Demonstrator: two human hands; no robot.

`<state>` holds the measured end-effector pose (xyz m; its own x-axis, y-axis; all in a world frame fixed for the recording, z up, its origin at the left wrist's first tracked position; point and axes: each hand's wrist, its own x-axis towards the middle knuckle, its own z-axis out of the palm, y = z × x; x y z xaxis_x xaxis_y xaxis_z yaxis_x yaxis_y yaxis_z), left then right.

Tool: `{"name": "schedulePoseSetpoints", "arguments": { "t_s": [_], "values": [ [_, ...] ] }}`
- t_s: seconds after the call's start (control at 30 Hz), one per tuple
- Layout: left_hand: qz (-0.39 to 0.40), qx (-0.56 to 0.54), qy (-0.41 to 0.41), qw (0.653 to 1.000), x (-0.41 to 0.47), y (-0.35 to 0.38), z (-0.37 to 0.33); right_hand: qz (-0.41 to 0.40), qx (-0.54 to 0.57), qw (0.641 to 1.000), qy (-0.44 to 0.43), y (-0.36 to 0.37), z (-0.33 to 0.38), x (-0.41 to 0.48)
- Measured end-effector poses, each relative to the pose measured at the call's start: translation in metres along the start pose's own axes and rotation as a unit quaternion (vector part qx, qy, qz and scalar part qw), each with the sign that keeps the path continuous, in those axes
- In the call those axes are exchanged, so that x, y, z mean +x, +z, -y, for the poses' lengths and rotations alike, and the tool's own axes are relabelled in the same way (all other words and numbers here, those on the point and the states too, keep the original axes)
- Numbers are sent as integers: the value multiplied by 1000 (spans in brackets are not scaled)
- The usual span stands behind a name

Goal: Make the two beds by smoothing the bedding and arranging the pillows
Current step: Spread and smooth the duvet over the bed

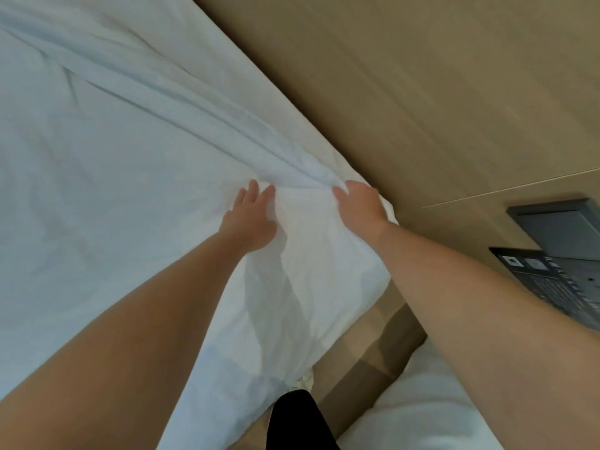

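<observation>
A white sheet [113, 190] covers the bed that fills the left and middle of the view, with long creases running toward its near right corner. My right hand [358, 206] grips a bunch of that sheet at the corner, next to the beige headboard wall [406, 76]. My left hand [250, 219] lies flat on the sheet just left of it, fingers straight. White bedding of a second bed [431, 414] shows at the bottom right. No pillow is in view.
A dark wall panel [561, 228] and a black card or device with print [552, 280] sit at the right edge on the wall. A narrow beige gap [367, 362] separates the two beds. A black trouser leg [295, 420] and a shoe show at the bottom.
</observation>
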<state>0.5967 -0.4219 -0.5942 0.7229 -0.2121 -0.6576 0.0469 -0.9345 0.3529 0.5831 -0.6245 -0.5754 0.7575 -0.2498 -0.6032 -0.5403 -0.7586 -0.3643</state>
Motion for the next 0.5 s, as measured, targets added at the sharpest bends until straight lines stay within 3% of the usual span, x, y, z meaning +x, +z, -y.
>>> {"name": "schedulePoseSetpoints", "arguments": {
  "t_s": [0.1,0.2,0.37,0.5],
  "values": [
    [0,49,18,999,-12,2,8,-11,-46,997,67,-4,0,7],
    [-5,63,15,998,-17,-7,25,-14,-64,995,75,4,13,4],
    [-57,91,-3,994,-2,-38,64,-48,-134,987,-76,11,62,11],
    [-116,86,-21,989,29,-75,107,-41,-94,985,-142,16,120,46]
  ]
}}
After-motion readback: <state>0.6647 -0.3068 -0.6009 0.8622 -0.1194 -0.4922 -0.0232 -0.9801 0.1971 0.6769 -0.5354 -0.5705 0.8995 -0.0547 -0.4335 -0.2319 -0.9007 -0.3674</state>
